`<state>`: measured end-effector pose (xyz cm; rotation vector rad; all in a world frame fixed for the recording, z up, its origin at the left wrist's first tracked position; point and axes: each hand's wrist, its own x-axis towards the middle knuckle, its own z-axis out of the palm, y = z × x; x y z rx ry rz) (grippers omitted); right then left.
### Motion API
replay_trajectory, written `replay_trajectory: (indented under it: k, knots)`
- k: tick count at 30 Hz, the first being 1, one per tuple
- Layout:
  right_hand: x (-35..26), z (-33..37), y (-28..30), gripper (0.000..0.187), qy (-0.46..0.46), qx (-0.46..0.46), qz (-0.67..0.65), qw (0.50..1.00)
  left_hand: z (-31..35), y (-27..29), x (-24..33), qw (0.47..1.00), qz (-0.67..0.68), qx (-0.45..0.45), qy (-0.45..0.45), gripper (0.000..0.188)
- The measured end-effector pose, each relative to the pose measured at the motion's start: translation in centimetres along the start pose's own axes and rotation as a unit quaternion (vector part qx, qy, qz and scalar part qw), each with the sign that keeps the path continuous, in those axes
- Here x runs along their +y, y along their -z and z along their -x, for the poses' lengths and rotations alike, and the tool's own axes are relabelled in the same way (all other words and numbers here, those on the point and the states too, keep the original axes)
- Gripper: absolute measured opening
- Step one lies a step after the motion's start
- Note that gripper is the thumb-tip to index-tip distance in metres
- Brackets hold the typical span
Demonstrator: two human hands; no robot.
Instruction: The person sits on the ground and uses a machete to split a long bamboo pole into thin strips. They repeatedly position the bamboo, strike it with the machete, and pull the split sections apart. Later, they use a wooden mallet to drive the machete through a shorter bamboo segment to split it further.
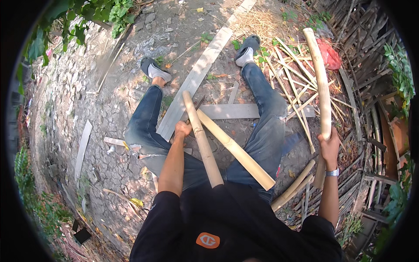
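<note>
My right hand [329,143] is closed around the lower part of a long, thick bamboo pole [321,74], which stands up at my right side. My left hand [182,129] is a fist between my knees, gripping what looks like a knife [200,103]; its dark blade shows only in part behind bamboo. A round bamboo piece [201,139] leans from my belly past that hand. Beside it, a split bamboo half [235,149] with its pale side up rests across my right thigh.
A long grey board [196,67] lies between my feet, with another board [222,112] crossing under my right leg. Thin bamboo strips [294,83] are heaped at right, near a red plastic bag [328,54]. Bamboo lengths [294,187] lie by my right hip; a stick fence [362,56] stands at right.
</note>
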<state>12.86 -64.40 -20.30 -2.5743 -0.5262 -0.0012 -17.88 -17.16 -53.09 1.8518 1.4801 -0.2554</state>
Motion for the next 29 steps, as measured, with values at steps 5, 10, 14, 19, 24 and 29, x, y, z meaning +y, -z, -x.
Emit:
replay_trajectory:
  k: [5,10,14,19,24,29]
  knots:
    - [8.7,5.1,-2.6,0.054,-0.092,-0.018,0.156,0.983,0.4,0.5,1.1,0.999,-0.006,-0.039,0.016,0.073]
    - [3.7,6.1,-4.3,0.051,0.064,-0.018,0.042,0.997,-1.8,-0.8,-2.9,1.0,0.007,0.013,-0.022,0.071]
    - [-8.9,7.9,-5.4,0.054,0.07,-0.232,-0.106,0.964,-0.9,-0.6,-1.9,0.999,0.034,-0.001,0.004,0.067]
    - [-11.5,10.8,-11.0,0.092,0.172,-0.466,0.093,0.863,1.0,0.1,-0.3,0.993,0.114,-0.022,0.036,0.063]
    - [-10.4,9.9,-11.8,0.089,0.175,-0.451,0.055,0.873,1.1,0.5,-0.5,0.989,0.13,-0.033,0.061,0.071]
    - [-12.3,5.5,-4.7,0.087,0.065,-0.506,0.011,0.86,1.1,0.3,-0.6,0.988,0.127,-0.053,0.076,0.076]
